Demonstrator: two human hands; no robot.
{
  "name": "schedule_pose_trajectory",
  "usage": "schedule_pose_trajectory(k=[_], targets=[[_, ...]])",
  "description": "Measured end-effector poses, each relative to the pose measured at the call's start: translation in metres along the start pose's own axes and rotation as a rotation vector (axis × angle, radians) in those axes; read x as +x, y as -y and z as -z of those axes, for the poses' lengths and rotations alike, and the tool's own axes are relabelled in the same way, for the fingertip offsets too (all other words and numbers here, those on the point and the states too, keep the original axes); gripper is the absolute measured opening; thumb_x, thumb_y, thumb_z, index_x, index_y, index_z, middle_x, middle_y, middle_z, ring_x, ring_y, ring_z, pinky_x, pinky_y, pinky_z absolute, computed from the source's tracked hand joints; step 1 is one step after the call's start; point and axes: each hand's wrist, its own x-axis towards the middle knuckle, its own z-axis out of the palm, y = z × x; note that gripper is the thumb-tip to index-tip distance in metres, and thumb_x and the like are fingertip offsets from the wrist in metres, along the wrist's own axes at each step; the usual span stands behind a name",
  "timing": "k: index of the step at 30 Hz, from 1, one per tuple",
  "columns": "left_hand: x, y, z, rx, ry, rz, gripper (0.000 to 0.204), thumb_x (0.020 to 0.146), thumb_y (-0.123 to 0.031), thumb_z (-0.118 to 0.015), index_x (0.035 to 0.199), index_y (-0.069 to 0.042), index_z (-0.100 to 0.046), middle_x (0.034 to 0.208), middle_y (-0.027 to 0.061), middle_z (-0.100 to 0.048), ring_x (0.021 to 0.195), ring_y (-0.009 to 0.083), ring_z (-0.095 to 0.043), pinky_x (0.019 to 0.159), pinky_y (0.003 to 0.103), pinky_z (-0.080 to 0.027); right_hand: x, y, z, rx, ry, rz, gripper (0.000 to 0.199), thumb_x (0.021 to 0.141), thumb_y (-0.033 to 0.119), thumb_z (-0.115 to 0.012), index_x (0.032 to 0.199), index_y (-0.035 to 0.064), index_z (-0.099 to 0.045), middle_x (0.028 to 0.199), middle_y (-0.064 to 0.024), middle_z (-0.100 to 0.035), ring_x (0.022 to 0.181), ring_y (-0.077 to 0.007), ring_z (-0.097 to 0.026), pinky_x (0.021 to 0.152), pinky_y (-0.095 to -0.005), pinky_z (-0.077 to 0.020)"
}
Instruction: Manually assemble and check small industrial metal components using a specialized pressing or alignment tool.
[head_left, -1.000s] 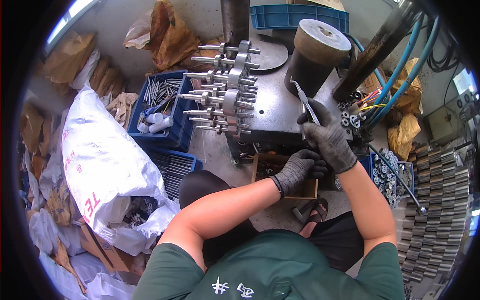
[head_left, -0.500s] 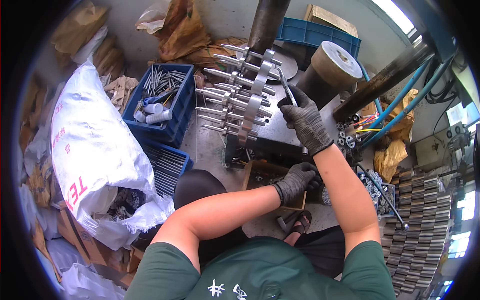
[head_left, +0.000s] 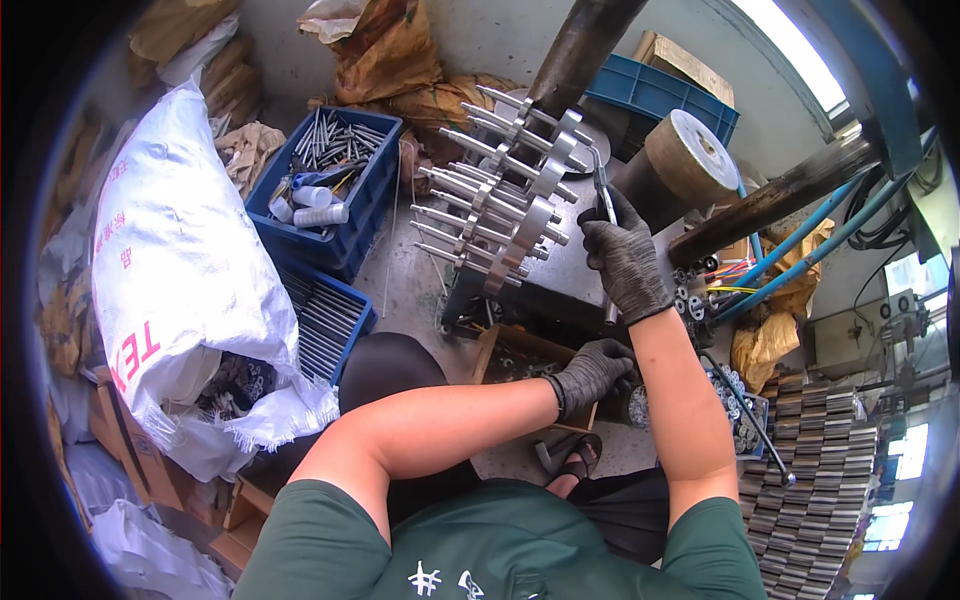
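My right hand [head_left: 630, 265], in a dark grey glove, is closed around a slim metal wrench with a bent head [head_left: 601, 178]. The wrench points up beside a curved metal fixture [head_left: 524, 235], its bent end close to the fixture's upper right rings. Several pointed metal shafts [head_left: 466, 142] pass through the fixture and stick out to the left. Lower down, my left hand [head_left: 590, 378], also gloved, hangs over the right edge of an open wooden box [head_left: 490, 352]. Its fingers are curled, and whatever may be in them is hidden.
Blue crates with metal rods [head_left: 345, 255] and a white woven sack [head_left: 190, 270] stand left. A thick cylinder [head_left: 690, 160], slanted steel post [head_left: 770, 200] and blue hoses [head_left: 790, 260] flank my right hand. Stacked metal bars [head_left: 810, 480] lie lower right.
The view has shifted slightly, moving the fixture right and down in the picture. The wrench now stands more upright in my right hand. My left hand stays over the box edge.
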Motion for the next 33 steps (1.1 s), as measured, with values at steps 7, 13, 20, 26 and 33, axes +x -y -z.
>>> schedule_pose_trajectory(k=[7, 13, 20, 26, 33], targets=[[0.001, 0.000, -0.005, -0.007, 0.001, 0.020, 0.019, 0.099, -0.014, -0.065, 0.113, -0.002, -0.063, 0.092, 0.0072, -0.072, 0.070, 0.0135, -0.068, 0.061, 0.028, -0.056, -0.002, 0.004, 0.004, 0.013, 0.048, 0.013, 0.069, 0.081, -0.005, -0.064, 0.147, 0.0034, -0.050, 0.092, -0.0041, -0.063, 0.064, -0.0068, -0.053, 0.047, -0.0200, -0.0411], [0.000, 0.001, -0.004, 0.007, 0.024, 0.035, 0.019, 0.098, -0.013, -0.064, 0.113, -0.001, -0.063, 0.091, 0.0084, -0.072, 0.070, 0.0156, -0.069, 0.061, 0.029, -0.057, 0.002, 0.006, 0.009, -0.030, 0.045, 0.013, 0.069, 0.082, -0.006, -0.065, 0.148, 0.0058, -0.050, 0.091, -0.0033, -0.065, 0.061, -0.0063, -0.052, 0.045, -0.0205, -0.0401], [-0.002, -0.002, -0.005, -0.009, 0.020, 0.048, 0.018, 0.098, -0.011, -0.063, 0.113, -0.001, -0.063, 0.090, 0.0087, -0.072, 0.071, 0.0161, -0.069, 0.061, 0.030, -0.057, 0.010, 0.003, 0.009, -0.065, 0.047, 0.012, 0.072, 0.082, -0.007, -0.065, 0.150, 0.0088, -0.049, 0.090, -0.0025, -0.065, 0.060, -0.0063, -0.052, 0.045, -0.0215, -0.0400], [-0.004, -0.003, -0.006, 0.014, 0.027, 0.047, 0.016, 0.099, -0.012, -0.063, 0.111, -0.001, -0.063, 0.089, 0.0081, -0.071, 0.070, 0.0154, -0.069, 0.061, 0.029, -0.056, 0.009, 0.000, 0.005, -0.192, 0.013, 0.077, 0.070, 0.082, -0.006, -0.064, 0.149, 0.0094, -0.051, 0.089, -0.0013, -0.065, 0.060, -0.0064, -0.052, 0.046, -0.0214, -0.0413], [-0.004, -0.003, -0.006, 0.016, 0.035, 0.046, 0.019, 0.099, -0.014, -0.065, 0.111, 0.000, -0.062, 0.089, 0.0076, -0.071, 0.070, 0.0148, -0.069, 0.061, 0.029, -0.056, 0.012, -0.004, 0.006, -0.105, 0.045, 0.062, 0.070, 0.083, -0.001, -0.067, 0.150, 0.0078, -0.050, 0.089, -0.0013, -0.065, 0.063, -0.0070, -0.055, 0.051, -0.0224, -0.0456]])
